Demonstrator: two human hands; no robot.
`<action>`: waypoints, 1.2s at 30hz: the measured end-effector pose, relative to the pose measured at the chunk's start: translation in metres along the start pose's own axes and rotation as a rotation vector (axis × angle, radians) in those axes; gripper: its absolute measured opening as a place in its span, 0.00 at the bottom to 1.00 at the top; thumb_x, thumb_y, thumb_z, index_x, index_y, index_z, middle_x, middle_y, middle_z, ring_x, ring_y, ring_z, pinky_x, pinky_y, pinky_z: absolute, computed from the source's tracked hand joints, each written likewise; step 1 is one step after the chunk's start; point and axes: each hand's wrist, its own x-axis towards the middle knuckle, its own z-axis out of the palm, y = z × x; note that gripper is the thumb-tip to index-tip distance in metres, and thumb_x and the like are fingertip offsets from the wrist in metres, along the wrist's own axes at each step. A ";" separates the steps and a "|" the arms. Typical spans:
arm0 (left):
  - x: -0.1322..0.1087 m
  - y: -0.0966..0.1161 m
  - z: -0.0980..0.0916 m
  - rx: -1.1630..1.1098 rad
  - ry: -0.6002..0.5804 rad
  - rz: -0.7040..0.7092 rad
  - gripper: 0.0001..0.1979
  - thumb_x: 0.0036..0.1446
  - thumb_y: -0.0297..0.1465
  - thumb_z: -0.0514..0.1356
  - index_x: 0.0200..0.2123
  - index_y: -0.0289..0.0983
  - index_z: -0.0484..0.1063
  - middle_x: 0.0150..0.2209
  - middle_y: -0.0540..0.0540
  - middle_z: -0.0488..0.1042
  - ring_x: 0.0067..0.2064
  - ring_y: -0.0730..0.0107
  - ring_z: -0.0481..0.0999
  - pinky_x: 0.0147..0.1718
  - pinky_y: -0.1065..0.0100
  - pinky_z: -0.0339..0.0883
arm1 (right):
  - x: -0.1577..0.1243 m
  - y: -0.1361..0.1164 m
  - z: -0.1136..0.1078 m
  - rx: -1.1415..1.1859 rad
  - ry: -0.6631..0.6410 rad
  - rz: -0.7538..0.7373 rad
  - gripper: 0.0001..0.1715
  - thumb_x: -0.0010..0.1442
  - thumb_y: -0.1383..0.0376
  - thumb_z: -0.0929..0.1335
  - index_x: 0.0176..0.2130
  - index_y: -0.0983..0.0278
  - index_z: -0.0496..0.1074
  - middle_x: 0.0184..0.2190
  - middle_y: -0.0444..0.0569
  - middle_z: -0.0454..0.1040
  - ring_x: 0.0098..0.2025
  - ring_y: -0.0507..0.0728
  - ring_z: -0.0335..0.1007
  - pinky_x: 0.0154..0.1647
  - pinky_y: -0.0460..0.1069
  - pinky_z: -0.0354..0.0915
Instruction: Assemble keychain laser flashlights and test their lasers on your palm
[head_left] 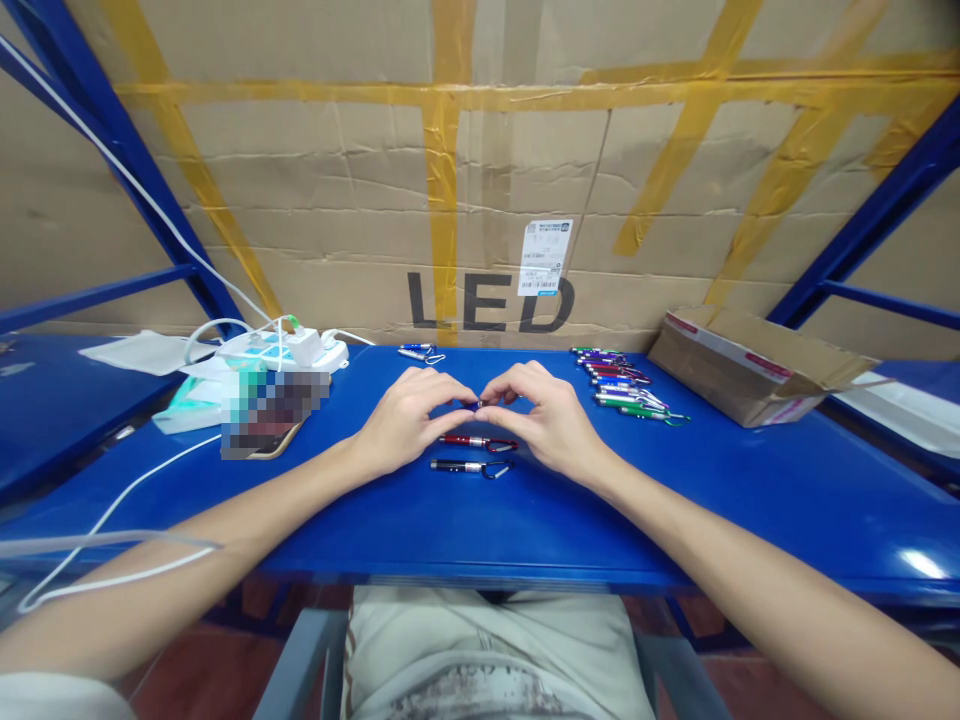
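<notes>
Fingertips of my left hand [409,415] and my right hand [540,415] meet over the middle of the blue table, pinching a small dark blue or purple penlight [472,405] between them. Most of that penlight is covered by the fingers. Just below it on the table lies a red penlight [472,441] with a carabiner clip at its right end. Nearer to me a black penlight [469,467] rests parallel to the red one, its clip also to the right.
Several coloured penlights [622,385] lie in a row at right, beside an open cardboard box [757,365]. Two more penlights [420,352] are at the back. A phone [281,420], power strip [300,347] and white cable [127,495] occupy the left. A large carton [337,200] stands behind.
</notes>
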 end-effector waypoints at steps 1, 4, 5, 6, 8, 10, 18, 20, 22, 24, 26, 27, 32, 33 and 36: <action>0.000 0.000 0.000 -0.002 -0.002 -0.002 0.12 0.77 0.40 0.61 0.49 0.39 0.80 0.47 0.45 0.86 0.46 0.62 0.82 0.50 0.59 0.66 | 0.000 0.000 0.000 -0.005 -0.003 -0.003 0.08 0.72 0.58 0.75 0.42 0.58 0.79 0.39 0.47 0.83 0.44 0.60 0.73 0.47 0.55 0.68; 0.001 0.001 -0.001 -0.001 -0.016 -0.015 0.13 0.77 0.41 0.60 0.49 0.40 0.80 0.47 0.45 0.86 0.46 0.61 0.82 0.51 0.58 0.66 | 0.000 -0.002 -0.001 -0.027 -0.011 -0.012 0.10 0.73 0.54 0.74 0.42 0.58 0.78 0.40 0.48 0.83 0.45 0.61 0.73 0.48 0.56 0.68; 0.001 0.002 -0.001 0.000 -0.021 -0.022 0.14 0.77 0.42 0.60 0.49 0.40 0.80 0.47 0.45 0.86 0.46 0.61 0.82 0.51 0.58 0.66 | 0.000 -0.002 -0.002 -0.038 -0.012 -0.015 0.11 0.73 0.53 0.74 0.41 0.58 0.78 0.40 0.48 0.83 0.45 0.61 0.73 0.48 0.56 0.68; 0.001 0.002 -0.002 0.001 -0.025 -0.030 0.14 0.78 0.42 0.59 0.49 0.40 0.80 0.47 0.45 0.87 0.46 0.61 0.82 0.51 0.58 0.66 | 0.000 -0.002 -0.002 -0.048 -0.013 -0.018 0.12 0.73 0.53 0.73 0.41 0.57 0.78 0.40 0.48 0.83 0.45 0.62 0.73 0.48 0.56 0.67; 0.001 0.002 -0.002 0.000 -0.034 -0.042 0.14 0.77 0.42 0.60 0.49 0.40 0.81 0.48 0.44 0.87 0.46 0.61 0.82 0.51 0.58 0.66 | 0.000 -0.003 -0.002 -0.067 -0.018 -0.023 0.13 0.74 0.52 0.73 0.41 0.57 0.78 0.40 0.49 0.82 0.45 0.62 0.72 0.48 0.56 0.67; 0.000 0.002 -0.002 -0.003 -0.037 -0.047 0.13 0.77 0.42 0.60 0.49 0.41 0.81 0.48 0.44 0.87 0.47 0.60 0.82 0.51 0.58 0.67 | 0.000 -0.003 -0.002 -0.080 -0.025 -0.032 0.14 0.74 0.51 0.72 0.41 0.57 0.77 0.40 0.49 0.82 0.46 0.62 0.72 0.49 0.56 0.66; 0.001 0.001 -0.003 -0.050 -0.003 -0.070 0.11 0.75 0.40 0.63 0.49 0.41 0.82 0.47 0.46 0.87 0.49 0.61 0.84 0.54 0.59 0.69 | 0.003 -0.001 -0.011 -0.171 0.030 -0.081 0.10 0.75 0.54 0.71 0.47 0.58 0.77 0.43 0.51 0.81 0.46 0.63 0.72 0.51 0.57 0.65; 0.001 0.001 -0.003 -0.073 0.009 -0.090 0.10 0.75 0.40 0.64 0.49 0.41 0.82 0.48 0.46 0.87 0.50 0.61 0.84 0.55 0.59 0.71 | 0.006 0.005 -0.016 -0.217 0.116 -0.038 0.08 0.77 0.59 0.68 0.48 0.59 0.76 0.43 0.52 0.81 0.46 0.64 0.71 0.50 0.58 0.65; 0.002 0.000 -0.003 -0.101 0.019 -0.126 0.10 0.74 0.39 0.64 0.49 0.42 0.82 0.48 0.46 0.87 0.51 0.60 0.85 0.55 0.59 0.72 | 0.007 0.016 -0.022 -0.273 0.165 0.032 0.09 0.78 0.62 0.65 0.49 0.60 0.76 0.44 0.54 0.81 0.46 0.65 0.71 0.51 0.58 0.64; 0.002 -0.001 -0.002 -0.137 0.024 -0.179 0.10 0.74 0.40 0.65 0.49 0.41 0.83 0.48 0.46 0.87 0.51 0.60 0.86 0.55 0.60 0.74 | 0.006 0.033 -0.026 -0.346 0.119 0.102 0.10 0.77 0.64 0.65 0.49 0.60 0.76 0.45 0.55 0.81 0.47 0.66 0.71 0.51 0.59 0.64; 0.002 -0.002 -0.003 -0.181 0.023 -0.234 0.10 0.73 0.40 0.66 0.48 0.41 0.83 0.48 0.46 0.87 0.50 0.60 0.86 0.54 0.60 0.76 | 0.004 0.051 -0.029 -0.428 0.009 0.157 0.11 0.75 0.64 0.66 0.50 0.61 0.78 0.46 0.57 0.80 0.48 0.67 0.71 0.52 0.60 0.63; 0.003 -0.003 -0.003 -0.203 0.022 -0.258 0.10 0.72 0.40 0.66 0.48 0.41 0.83 0.48 0.45 0.87 0.50 0.60 0.86 0.54 0.61 0.77 | 0.002 0.060 -0.029 -0.467 -0.051 0.181 0.12 0.75 0.64 0.66 0.52 0.62 0.78 0.47 0.58 0.80 0.48 0.68 0.71 0.53 0.61 0.63; 0.003 -0.005 -0.004 -0.268 0.016 -0.316 0.11 0.72 0.40 0.66 0.49 0.40 0.83 0.49 0.44 0.87 0.51 0.58 0.86 0.53 0.59 0.78 | -0.004 0.081 -0.021 -0.562 -0.276 0.204 0.15 0.77 0.62 0.66 0.55 0.60 0.81 0.50 0.59 0.79 0.51 0.67 0.70 0.54 0.60 0.62; 0.003 -0.005 -0.004 -0.274 0.015 -0.319 0.12 0.72 0.41 0.66 0.49 0.40 0.83 0.49 0.43 0.87 0.51 0.58 0.86 0.53 0.59 0.79 | -0.004 0.080 -0.020 -0.575 -0.300 0.204 0.15 0.77 0.62 0.66 0.54 0.60 0.81 0.50 0.59 0.79 0.50 0.67 0.69 0.53 0.59 0.62; 0.003 -0.006 -0.003 -0.288 0.014 -0.316 0.13 0.72 0.41 0.65 0.49 0.40 0.82 0.49 0.43 0.87 0.51 0.57 0.86 0.55 0.58 0.79 | -0.003 0.075 -0.016 -0.611 -0.337 0.204 0.13 0.76 0.64 0.66 0.50 0.59 0.82 0.48 0.58 0.80 0.48 0.67 0.69 0.48 0.58 0.62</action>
